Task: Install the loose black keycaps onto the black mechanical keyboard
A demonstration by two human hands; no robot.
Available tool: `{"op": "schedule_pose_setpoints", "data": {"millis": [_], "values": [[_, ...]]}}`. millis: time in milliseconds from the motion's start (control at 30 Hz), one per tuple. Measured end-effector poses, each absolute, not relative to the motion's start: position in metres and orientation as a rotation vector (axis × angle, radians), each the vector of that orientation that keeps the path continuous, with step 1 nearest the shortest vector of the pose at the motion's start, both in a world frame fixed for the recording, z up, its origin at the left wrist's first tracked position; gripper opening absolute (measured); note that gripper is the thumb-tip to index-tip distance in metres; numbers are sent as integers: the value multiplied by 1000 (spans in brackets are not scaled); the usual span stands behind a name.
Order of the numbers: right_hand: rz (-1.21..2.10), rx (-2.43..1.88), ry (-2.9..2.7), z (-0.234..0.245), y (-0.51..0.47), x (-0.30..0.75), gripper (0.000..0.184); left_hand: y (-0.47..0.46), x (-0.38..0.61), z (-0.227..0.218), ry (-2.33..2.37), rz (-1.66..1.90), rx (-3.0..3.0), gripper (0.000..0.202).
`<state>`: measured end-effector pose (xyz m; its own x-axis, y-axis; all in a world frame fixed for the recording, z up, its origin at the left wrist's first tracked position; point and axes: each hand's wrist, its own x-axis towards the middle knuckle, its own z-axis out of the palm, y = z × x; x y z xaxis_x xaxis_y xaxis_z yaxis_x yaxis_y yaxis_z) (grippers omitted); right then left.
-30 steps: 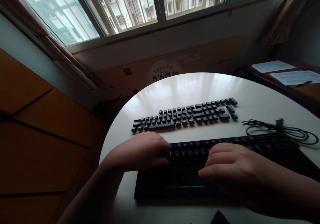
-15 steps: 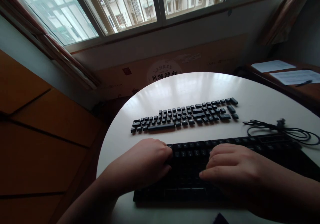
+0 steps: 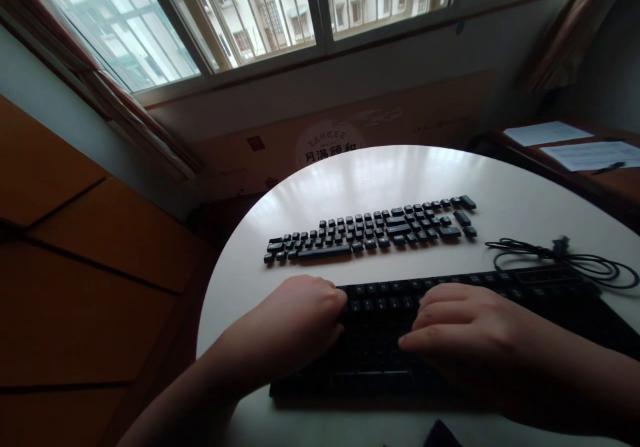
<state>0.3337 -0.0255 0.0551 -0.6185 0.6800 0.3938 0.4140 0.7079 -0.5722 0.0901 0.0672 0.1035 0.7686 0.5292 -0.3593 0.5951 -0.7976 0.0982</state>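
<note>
A black keyboard (image 3: 373, 384) lies on the white round table, many of its keys gone and its middle dark. Over its left part is my left hand (image 3: 303, 317), closed, fingers curled down and fingertips hidden. My right hand (image 3: 463, 324) rests on the keyboard right of the middle, its fingers bent and pressed together and its thumb pointing left. Whatever either hand pinches is hidden from view. Behind the keyboard, loose black keycaps (image 3: 370, 230) stand in slanted rows, with a long spacebar keycap (image 3: 325, 252) at the front left.
A coiled black cable (image 3: 560, 254) lies at the keyboard's back right. At the near table edge a small dark object (image 3: 441, 435) is partly cut off. Papers (image 3: 590, 154) and a pen (image 3: 609, 167) lie on a brown desk to the right. The white table's (image 3: 400, 170) curved edge faces the window wall.
Both hands keep nearly the same place and shape on the keyboard. The view has shifted very slightly, and a little more of the dark object at the near edge shows.
</note>
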Motion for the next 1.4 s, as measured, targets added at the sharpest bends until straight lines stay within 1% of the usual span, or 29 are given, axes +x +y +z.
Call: {"op": "schedule_pose_setpoints", "data": {"millis": [267, 400, 667, 833, 1233, 1400], "values": [[575, -835, -2320, 46, -22, 336, 29, 59, 88, 93, 938, -371, 2781, 17], [586, -835, -2319, 44, -22, 335, 31, 55, 90, 90, 948, -405, 2813, 16], [582, -844, -2306, 44, -20, 337, 31, 58, 90, 99, 911, -445, 2778, 19], [555, -845, -2305, 46, -20, 337, 31, 60, 85, 97, 860, -394, 2775, 20], [550, -826, -2335, 52, -23, 335, 27, 62, 89, 94, 870, -378, 2812, 17], [540, -828, -2310, 52, -23, 336, 28, 65, 87, 100, 848, -407, 2792, 16]]}}
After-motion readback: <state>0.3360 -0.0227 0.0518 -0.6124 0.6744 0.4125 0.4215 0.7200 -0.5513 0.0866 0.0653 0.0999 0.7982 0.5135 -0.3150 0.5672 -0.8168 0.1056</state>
